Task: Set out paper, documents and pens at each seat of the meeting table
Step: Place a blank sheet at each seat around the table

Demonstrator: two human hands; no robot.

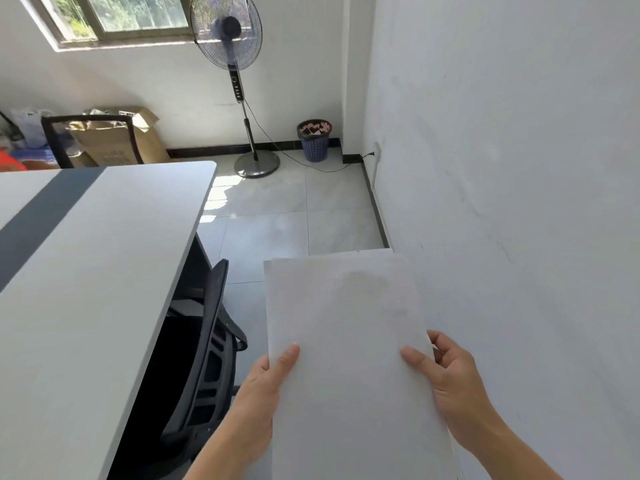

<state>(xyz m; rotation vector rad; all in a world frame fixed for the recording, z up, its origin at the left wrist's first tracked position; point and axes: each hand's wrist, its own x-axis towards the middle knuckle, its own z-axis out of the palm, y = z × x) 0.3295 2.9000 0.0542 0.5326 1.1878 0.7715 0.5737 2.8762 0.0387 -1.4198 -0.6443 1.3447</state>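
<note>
Seemingly early; yet to serve the seat in view.
Clamped on plain white paper stack (349, 327) with left grip (265, 386) and right grip (453, 382), beside grey-striped white surface (86, 265), black mesh chair (211, 341).

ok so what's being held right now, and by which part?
A stack of white paper: left hand pinches its left edge, right hand its right edge, both low on the sheets, thumbs on top.

No text could be read: the sheets of paper (346, 341) looked blank, and faint print on the far cardboard box (114, 147) was too blurred.
</note>
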